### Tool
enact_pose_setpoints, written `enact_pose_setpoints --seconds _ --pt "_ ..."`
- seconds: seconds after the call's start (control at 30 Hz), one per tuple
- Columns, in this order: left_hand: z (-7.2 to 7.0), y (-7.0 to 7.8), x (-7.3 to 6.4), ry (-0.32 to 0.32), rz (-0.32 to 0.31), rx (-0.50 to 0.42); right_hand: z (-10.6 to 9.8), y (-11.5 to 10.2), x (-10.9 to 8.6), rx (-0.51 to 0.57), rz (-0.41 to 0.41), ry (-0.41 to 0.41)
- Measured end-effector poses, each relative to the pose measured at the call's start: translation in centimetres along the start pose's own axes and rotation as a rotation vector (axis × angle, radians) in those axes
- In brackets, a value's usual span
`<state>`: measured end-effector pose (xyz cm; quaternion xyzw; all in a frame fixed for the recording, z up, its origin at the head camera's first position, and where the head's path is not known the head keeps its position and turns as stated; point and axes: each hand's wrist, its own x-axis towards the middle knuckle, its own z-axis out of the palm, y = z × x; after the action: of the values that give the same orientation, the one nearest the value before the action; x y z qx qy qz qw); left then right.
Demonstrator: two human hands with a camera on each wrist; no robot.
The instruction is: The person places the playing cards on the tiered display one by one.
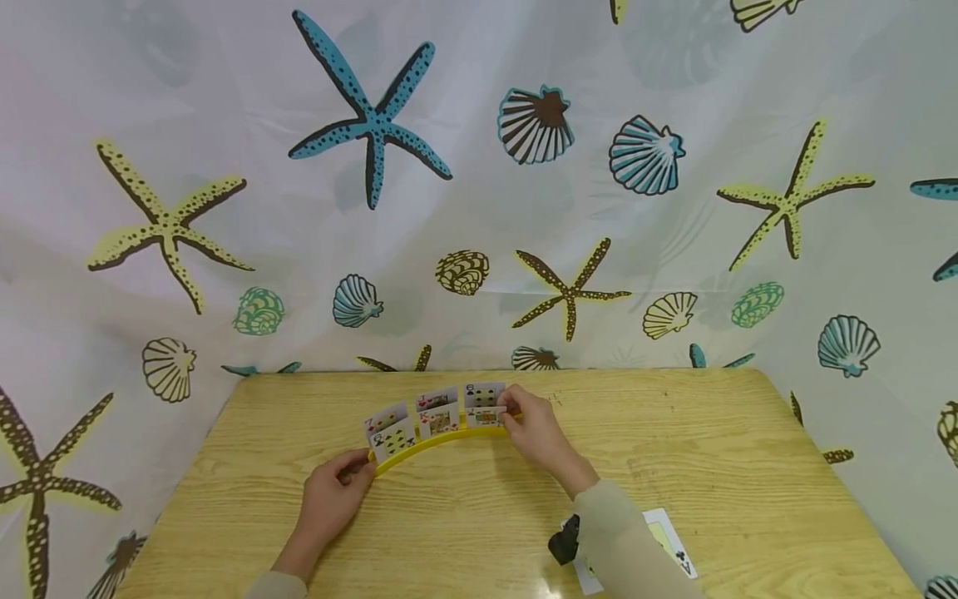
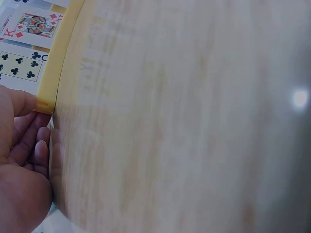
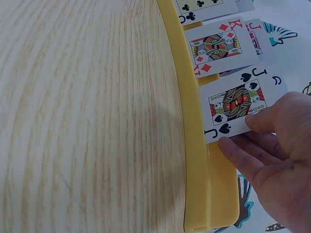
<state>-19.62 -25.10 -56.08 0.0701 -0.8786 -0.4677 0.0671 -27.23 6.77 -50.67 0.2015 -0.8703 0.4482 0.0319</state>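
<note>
A curved yellow card holder (image 1: 427,447) stands on the table with playing cards upright in two rows. At its left end my left hand (image 1: 333,497) pinches the tip between thumb and fingers. My right hand (image 1: 542,428) pinches the jack of spades (image 3: 238,102) by its edge; the card's lower edge is at the holder's right section. Beside it in the front row are a king of diamonds (image 3: 216,48) and a six of clubs (image 2: 19,67). Behind them rise a seven of diamonds (image 1: 385,414), a red jack (image 1: 437,399) and a black six (image 1: 486,393).
On the wooden table (image 1: 711,466) an ace of clubs (image 1: 677,553) and other cards lie at the lower right, partly hidden by the right sleeve (image 1: 629,541). A small black object (image 1: 565,541) shows beside that sleeve. A shell-and-starfish curtain (image 1: 479,208) hangs behind the table.
</note>
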Motion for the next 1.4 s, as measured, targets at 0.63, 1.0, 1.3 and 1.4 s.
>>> enact_pose_setpoints --seconds 0.63,1.0,1.3,1.4 --pt "0.01 -0.01 -0.07 0.001 -0.001 -0.014 0.26 0.11 -0.15 0.009 0.015 -0.002" --pt "0.02 0.02 0.04 0.004 0.002 -0.013 0.29 0.3 0.01 -0.014 0.003 0.013" --pt "-0.01 0.12 0.02 0.003 -0.001 -0.007 0.14 0.33 -0.08 -0.028 0.005 0.003" --pt "0.03 0.09 0.05 0.005 0.0 -0.003 -0.03 0.3 -0.15 -0.008 0.019 -0.007"
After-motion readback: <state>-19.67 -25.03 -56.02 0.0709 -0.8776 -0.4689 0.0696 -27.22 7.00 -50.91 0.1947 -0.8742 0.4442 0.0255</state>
